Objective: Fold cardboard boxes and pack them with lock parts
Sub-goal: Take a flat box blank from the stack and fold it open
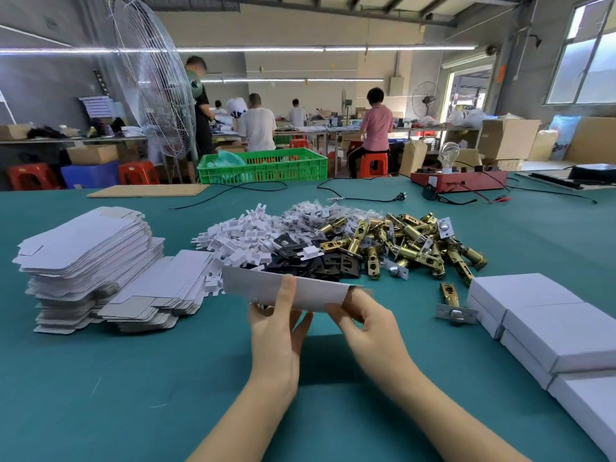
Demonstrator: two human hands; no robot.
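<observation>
Gripping one white box blank (293,290) between both hands, left hand (276,331) and right hand (370,323); best creased squarely before reaching to latch parts (410,248) beyond.

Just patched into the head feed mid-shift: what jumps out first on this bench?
Front and centre, the left hand and right hand hold a flat white box blank above the green table. Behind it sprawls a heap of brass latch bolts, black strike plates and white plastic pieces. A tall stack of unfolded blanks sits at left, finished white boxes at right.
</observation>
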